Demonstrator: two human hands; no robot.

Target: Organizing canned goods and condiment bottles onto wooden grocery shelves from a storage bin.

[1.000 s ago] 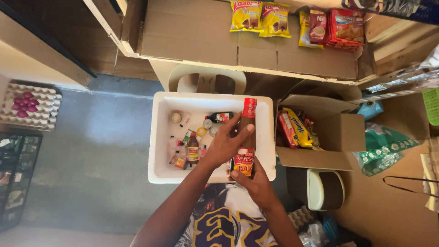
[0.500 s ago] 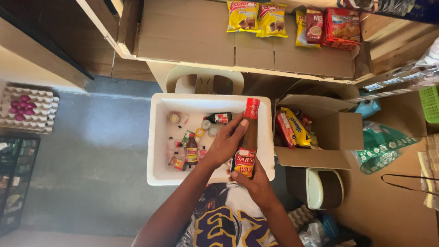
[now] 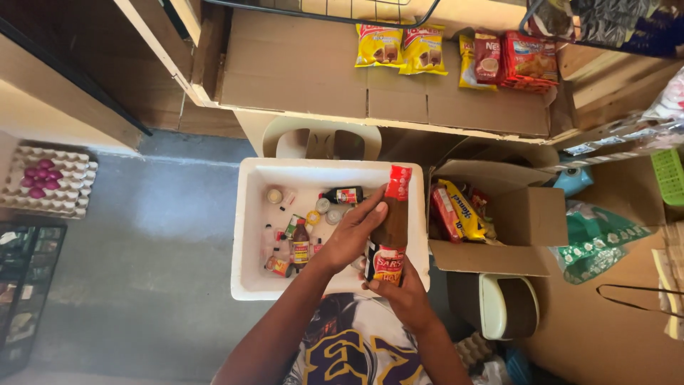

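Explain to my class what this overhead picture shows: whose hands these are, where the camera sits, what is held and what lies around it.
There is no machine here: a person wears a camera on the head, so the single view looks straight down at that person's own two bare hands. Both hold one dark bottle with a red cap and red label, upright over a white foam box. The left hand wraps the bottle's middle; the right hand supports its base. Inside the box lie several smaller bottles and round lids. To the right stands an open cardboard box holding snack packets. Above, a cardboard-covered shelf carries yellow and red packets. Far left on the floor sits an egg tray with a few pink eggs.
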